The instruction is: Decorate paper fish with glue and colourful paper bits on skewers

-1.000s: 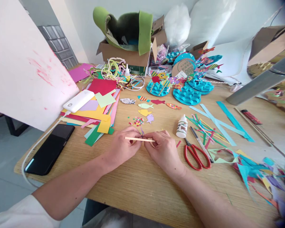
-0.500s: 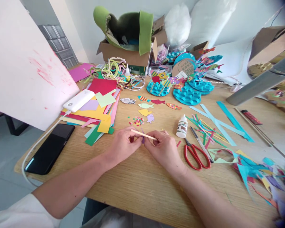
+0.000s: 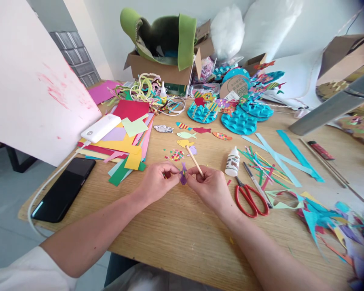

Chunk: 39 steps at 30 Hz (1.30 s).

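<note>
pinching a small purple paper cutout between left hand and right hand over the brown wooden table, probably to steady it; the right hand also grips a thin pale wooden-looking stick, likely so it's handy.

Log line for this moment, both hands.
left hand: pinching purple paper piece | right hand: same piece, plus wooden stick | scissors: on table

Small purple piece held narrow end away; just right, a slim pale stick held aslant
</note>
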Each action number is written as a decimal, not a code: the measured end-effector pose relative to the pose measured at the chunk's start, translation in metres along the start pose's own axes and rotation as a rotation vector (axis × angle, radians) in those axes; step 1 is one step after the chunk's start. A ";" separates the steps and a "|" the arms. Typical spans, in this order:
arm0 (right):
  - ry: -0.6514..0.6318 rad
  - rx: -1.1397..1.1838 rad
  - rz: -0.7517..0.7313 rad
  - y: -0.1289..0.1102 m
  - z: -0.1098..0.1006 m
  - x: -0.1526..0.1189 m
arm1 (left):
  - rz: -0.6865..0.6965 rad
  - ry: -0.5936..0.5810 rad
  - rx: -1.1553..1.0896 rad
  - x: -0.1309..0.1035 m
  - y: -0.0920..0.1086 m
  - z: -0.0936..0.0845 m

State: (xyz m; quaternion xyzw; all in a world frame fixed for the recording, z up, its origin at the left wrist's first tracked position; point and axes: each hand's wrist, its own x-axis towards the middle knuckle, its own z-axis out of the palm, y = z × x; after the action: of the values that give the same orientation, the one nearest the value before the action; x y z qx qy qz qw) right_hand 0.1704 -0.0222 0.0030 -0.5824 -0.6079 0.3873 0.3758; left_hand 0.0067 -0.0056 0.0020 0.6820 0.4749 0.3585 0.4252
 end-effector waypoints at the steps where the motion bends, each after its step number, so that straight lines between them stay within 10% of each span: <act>1: -0.005 0.011 0.000 0.000 0.000 0.000 | -0.011 -0.001 -0.004 0.000 0.000 0.000; 23: -0.005 -0.008 -0.040 -0.003 -0.004 0.001 | -0.329 -0.024 -0.260 -0.001 -0.002 -0.001; 39: 0.149 -0.600 -0.913 0.008 -0.008 -0.004 | -0.389 -0.044 -0.468 0.002 -0.001 -0.002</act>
State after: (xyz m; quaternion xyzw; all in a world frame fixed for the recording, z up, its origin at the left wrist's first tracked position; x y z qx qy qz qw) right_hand 0.1807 -0.0258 -0.0009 -0.3671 -0.8542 -0.0473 0.3651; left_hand 0.0056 -0.0032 0.0021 0.4694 0.4919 0.3551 0.6415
